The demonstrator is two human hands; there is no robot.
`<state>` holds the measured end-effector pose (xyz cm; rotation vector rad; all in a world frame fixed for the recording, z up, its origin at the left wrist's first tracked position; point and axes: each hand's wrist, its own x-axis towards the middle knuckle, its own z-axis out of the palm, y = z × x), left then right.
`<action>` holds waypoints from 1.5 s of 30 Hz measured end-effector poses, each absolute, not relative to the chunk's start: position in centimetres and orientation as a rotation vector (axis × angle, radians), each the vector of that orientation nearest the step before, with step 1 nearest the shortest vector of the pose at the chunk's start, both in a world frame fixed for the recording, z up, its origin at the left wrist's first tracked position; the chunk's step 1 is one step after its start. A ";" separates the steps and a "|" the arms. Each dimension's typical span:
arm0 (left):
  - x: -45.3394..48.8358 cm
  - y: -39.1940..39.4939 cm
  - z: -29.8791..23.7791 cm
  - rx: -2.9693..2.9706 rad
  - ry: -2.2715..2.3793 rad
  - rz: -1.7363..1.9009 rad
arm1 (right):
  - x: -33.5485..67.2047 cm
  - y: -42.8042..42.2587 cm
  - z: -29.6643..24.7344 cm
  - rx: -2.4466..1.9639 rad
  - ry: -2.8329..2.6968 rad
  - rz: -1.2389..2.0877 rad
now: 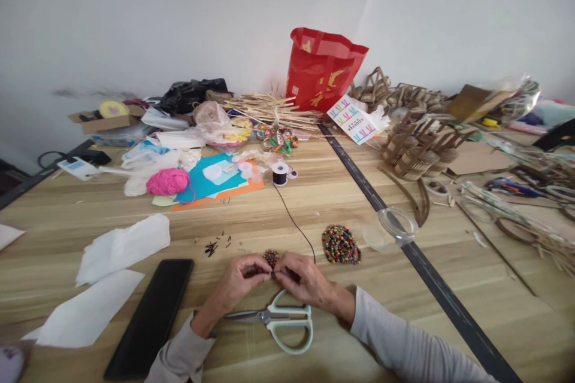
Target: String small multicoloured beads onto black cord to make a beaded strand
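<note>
My left hand [245,278] and my right hand [302,278] meet fingertip to fingertip, both pinched closed. A tiny speck shows at the left fingertips, too small to name. From a spool [279,175], a thin black cord [294,221] runs across the table to my right hand, where its end is hidden. Just beyond my fingers lies a small heap of coloured beads [270,257], partly covered by the hands. A larger coil of strung multicoloured beads [341,244] rests to the right. Under my wrists lie scissors [290,324] with pale green handles, blades pointing left.
A black phone [150,317] and white paper sheets [123,245] lie left. Short black pieces [211,248] are scattered ahead. Farther back are pink yarn [168,181], blue paper [209,176], a red bag [323,72] and woven baskets [417,149]. A clear tubing coil [398,224] sits right.
</note>
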<state>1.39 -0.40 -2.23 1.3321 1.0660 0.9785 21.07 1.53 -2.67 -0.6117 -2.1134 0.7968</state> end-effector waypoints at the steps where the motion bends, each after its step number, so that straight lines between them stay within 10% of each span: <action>1: 1.4 -0.4 -2.2 1.330 1.068 0.976 | 21.1 1.5 -2.7 -0.618 -2.107 0.809; 45: 1.4 -0.6 -1.6 1.330 1.149 0.912 | 21.3 1.3 -2.7 -0.684 -2.075 0.896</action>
